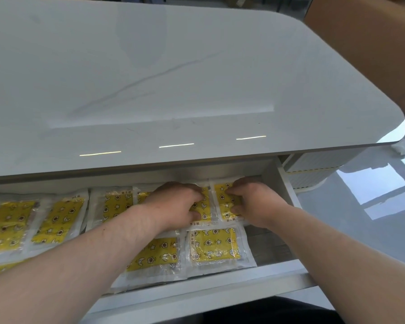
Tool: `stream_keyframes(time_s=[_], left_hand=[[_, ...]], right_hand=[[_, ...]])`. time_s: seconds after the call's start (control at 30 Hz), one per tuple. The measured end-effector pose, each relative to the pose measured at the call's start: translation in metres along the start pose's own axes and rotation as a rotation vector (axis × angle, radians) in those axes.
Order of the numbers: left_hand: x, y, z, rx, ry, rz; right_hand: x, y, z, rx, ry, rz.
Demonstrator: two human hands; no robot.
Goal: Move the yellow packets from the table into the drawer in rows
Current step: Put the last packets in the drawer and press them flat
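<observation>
Several yellow packets with star and moon prints lie flat in the open white drawer [288, 183], in a back row and a front row. My left hand [173, 204] presses its fingertips on a back-row packet [202, 208]. My right hand [253, 202] rests its fingertips on the rightmost back-row packet [223, 199], next to the drawer's right wall. Neither hand lifts a packet. Below them lies a front-row packet [214, 247], with another [153, 256] to its left. More packets [59, 220] fill the drawer's left side. No packets show on the tabletop.
The white marble-look tabletop [150, 78] overhangs the drawer's back. A brown cardboard box [372, 43] stands at the far right. The glossy grey floor [372, 206] lies to the right of the drawer.
</observation>
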State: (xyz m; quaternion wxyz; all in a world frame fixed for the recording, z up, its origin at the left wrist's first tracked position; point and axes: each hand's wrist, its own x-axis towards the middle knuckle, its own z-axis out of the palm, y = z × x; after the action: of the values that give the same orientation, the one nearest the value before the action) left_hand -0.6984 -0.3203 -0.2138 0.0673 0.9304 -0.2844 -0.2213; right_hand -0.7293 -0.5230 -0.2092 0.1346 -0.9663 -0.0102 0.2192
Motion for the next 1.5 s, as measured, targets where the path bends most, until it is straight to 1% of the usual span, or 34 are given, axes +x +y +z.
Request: stream_keyframes(time_s=[0.17, 0.33, 0.53, 0.73, 0.97, 1.1, 1.17, 1.3, 1.4, 1.47, 1.5], left_hand=[[0.000, 0.002, 0.001, -0.021, 0.030, -0.001], [-0.005, 0.001, 0.001, -0.038, 0.092, 0.014], [-0.006, 0.001, 0.004, -0.037, 0.091, 0.017], [-0.004, 0.001, 0.005, -0.050, 0.088, 0.006], [-0.004, 0.000, 0.007, -0.059, 0.087, -0.003], [-0.011, 0.003, 0.002, -0.051, 0.085, 0.027], [-0.022, 0.000, -0.005, -0.045, 0.109, 0.061], [-0.065, -0.025, -0.029, 0.083, 0.112, 0.136], [-0.116, -0.069, -0.040, 0.146, 0.068, 0.101], [-0.147, -0.100, -0.046, 0.132, 0.032, 0.036], [-0.159, -0.118, -0.045, 0.171, 0.024, 0.006]], right_hand=[[0.000, 0.000, 0.000, 0.017, 0.001, 0.004], [0.002, 0.000, -0.011, 0.006, 0.126, -0.023], [0.001, 0.002, -0.003, -0.037, 0.056, -0.025], [0.002, 0.004, 0.001, -0.022, 0.030, 0.003], [0.001, 0.003, 0.002, -0.024, 0.027, 0.005], [-0.002, -0.001, -0.005, -0.009, 0.051, -0.009], [-0.003, -0.006, -0.012, -0.012, 0.078, -0.036], [-0.005, -0.023, -0.026, -0.056, 0.095, -0.095], [-0.008, -0.039, -0.027, -0.081, 0.081, -0.153], [-0.009, -0.050, -0.025, -0.122, 0.040, -0.195], [-0.009, -0.058, -0.022, -0.141, 0.018, -0.223]])
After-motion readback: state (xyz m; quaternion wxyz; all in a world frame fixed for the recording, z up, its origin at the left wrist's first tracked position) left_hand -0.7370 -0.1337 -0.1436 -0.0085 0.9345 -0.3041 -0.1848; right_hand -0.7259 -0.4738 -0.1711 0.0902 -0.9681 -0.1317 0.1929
